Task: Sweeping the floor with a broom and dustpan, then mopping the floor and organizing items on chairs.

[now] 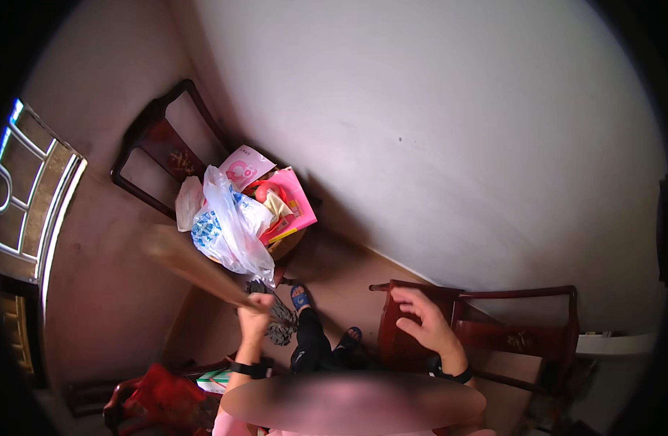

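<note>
My left hand is closed around the shaft of a long-handled grey string mop. The brown mop handle slants up to the left, its far end blurred. The grey mop head lies on the floor behind and right of this fist, beside my left foot in a blue slipper. Raised at the right, my right hand holds nothing, its fingers apart, over the edge of a dark red wooden chair. Black bands circle both wrists.
Ahead, a wooden chair bears plastic bags and a pink box, close to the white wall. At lower left, a red cloth covers part of another chair. A barred window is at far left.
</note>
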Demonstrator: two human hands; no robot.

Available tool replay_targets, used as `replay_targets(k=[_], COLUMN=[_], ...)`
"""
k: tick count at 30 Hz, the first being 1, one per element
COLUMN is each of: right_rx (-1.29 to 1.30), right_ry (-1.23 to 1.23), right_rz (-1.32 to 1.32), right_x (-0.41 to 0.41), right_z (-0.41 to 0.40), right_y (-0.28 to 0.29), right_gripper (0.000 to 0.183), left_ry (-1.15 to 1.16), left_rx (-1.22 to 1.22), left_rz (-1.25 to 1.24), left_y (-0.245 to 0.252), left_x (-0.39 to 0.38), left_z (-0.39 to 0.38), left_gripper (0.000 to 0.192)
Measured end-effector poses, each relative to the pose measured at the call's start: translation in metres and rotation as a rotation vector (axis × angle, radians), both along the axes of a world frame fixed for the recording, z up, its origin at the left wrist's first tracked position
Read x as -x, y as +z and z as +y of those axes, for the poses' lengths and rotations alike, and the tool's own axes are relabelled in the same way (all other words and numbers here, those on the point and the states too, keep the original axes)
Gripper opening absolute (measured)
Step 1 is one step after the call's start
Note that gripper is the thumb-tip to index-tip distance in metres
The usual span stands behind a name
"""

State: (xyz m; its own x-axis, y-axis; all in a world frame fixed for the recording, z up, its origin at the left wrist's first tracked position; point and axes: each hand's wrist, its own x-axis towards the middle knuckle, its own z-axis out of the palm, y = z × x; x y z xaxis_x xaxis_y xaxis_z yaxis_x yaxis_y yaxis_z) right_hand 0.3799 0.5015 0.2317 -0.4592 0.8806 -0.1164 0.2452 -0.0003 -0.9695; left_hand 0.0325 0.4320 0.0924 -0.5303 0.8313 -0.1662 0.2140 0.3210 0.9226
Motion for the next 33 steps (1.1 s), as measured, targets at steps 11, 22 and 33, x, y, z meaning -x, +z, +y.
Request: replay_targets(k=[11,22,33], right_rx=[-0.077,-0.331,-0.735], right_ry=[0.264,-0.044,-0.587], right_rz=[0.899,0.59,0.183], right_x=[-0.013,-0.017,0.05], right_z=[-0.033,-0.094,-0.131], right_y=[0.115,0.149,0.13], right_gripper=[0.03,0.03,0.034], left_ry=[-0.736,-0.828,-0.917], left_rx=[0.27,-0.32,-0.496], left_rz=[-0.021,0.041,-0.215], left_y=[-0.02,-0.016,-0.037], left_x=[-0.181,-0.238,-0.273], left_z=[-0.045,0.004,0.023], left_gripper=[0.018,0.025,0.028])
